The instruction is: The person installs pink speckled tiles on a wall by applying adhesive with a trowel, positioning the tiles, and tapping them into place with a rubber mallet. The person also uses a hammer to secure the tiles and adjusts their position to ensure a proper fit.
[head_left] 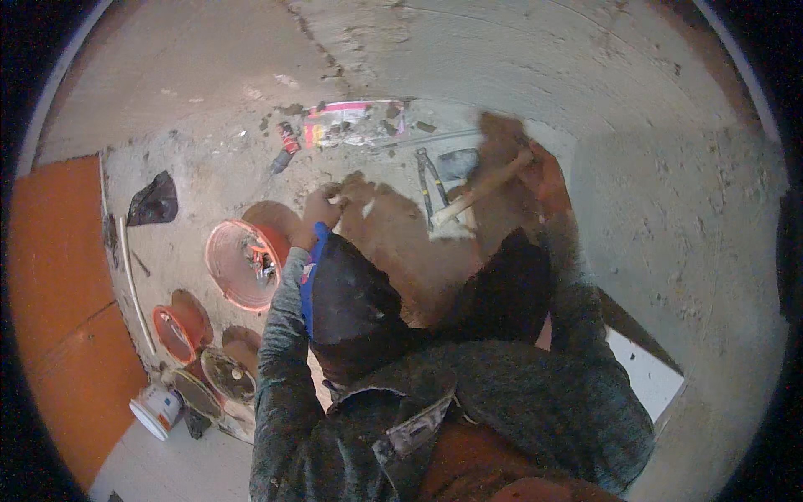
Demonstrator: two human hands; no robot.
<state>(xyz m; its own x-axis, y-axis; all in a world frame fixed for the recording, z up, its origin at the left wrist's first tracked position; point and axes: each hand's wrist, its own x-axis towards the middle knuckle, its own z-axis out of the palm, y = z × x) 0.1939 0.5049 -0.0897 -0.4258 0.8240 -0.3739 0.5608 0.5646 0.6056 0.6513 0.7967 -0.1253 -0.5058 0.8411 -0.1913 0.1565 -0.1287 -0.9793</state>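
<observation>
My left hand (322, 205) is low over the dusty floor beside my left knee, fingers curled; whether they grip anything is unclear. My right hand (529, 157), smeared by motion, grips a pale wooden-handled tool (477, 192) slanting down leftward; its head is too blurred to make out. Just past that lie pliers or cutters (425, 180) with yellow-marked black handles and a grey block-like item (457, 164). A red power tool (289, 142) lies farther back, near a pink-and-white torn sack (335, 125).
An orange bucket (226, 268) with small items sits left of my knee, with more buckets (176, 335) and a white pail (155, 410) behind. A dark bag (155, 201) and pale pipe (134, 284) lie near orange panels (67, 301). Plastered walls (677, 234) enclose the right and back.
</observation>
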